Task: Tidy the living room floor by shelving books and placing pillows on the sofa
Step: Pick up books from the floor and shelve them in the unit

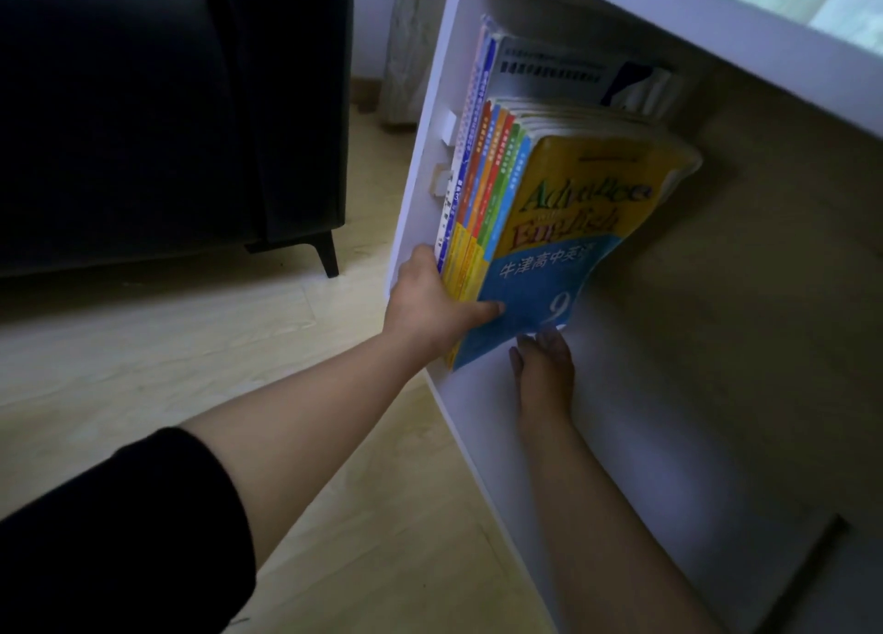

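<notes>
My left hand (430, 308) gripped the books (564, 212), thumb on the blue cover, as they stood against the left wall of the shelf (645, 466). My right hand (544, 370) lay flat beneath them, fingers straight. Shelving looked nearly done, and no pillows showed by the sofa (143, 107).

About nine books (564, 232) (spines blur together), one shelf (669, 442), one sofa (143, 107).
</notes>
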Demonstrator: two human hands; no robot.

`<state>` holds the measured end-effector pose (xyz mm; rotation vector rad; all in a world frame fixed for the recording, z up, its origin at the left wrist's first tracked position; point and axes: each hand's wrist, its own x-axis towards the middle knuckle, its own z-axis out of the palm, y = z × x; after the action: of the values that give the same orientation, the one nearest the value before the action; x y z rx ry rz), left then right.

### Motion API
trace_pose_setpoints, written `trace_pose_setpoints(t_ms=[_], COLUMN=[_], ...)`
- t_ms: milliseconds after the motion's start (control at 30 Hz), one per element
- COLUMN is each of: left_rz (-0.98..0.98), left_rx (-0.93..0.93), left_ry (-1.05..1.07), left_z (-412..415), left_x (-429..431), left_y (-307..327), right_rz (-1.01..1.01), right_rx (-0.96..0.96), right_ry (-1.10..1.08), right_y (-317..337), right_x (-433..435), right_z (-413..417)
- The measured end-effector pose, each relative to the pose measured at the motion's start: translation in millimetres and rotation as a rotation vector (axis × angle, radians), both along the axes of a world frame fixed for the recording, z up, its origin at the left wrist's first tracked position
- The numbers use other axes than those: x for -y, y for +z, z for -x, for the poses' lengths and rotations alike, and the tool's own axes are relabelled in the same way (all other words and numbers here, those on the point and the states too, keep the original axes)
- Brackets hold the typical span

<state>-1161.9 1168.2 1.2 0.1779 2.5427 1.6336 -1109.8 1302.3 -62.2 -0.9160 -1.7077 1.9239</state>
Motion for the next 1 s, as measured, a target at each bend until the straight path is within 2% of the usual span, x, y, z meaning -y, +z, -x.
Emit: trace_pose_setpoints(t_ms=[167, 300, 533, 733, 1000], left_rz=[0.087, 0.162, 0.216, 0.193, 0.155], left_rx=[0.042, 0.040, -0.083, -0.057, -0.082], left_ry=[-0.024, -0.059, -0.087, -0.027, 0.254], left_z=[-10.7, -28.0, -72.1, -115.7, -174.2], left_x=[12.0, 30.5, 93.9, 172.2, 285.2], left_y=[7.7, 20.2, 62.9, 102.9, 146.7], right_rz=[0.043, -0.006, -0.233, -0.318, -0.389], right_rx=[-0.008, -0.032, -0.052, -0.157, -0.329], right_ry=[-0.029, 0.024, 0.270, 0.560, 0.923], right_y=[9.6, 24.7, 72.3, 130.3, 179.7], right_x=[12.5, 32.1, 56.3, 115.8, 253.2], right_z=[-24.0, -56.7, -98.0, -100.7, -94.3])
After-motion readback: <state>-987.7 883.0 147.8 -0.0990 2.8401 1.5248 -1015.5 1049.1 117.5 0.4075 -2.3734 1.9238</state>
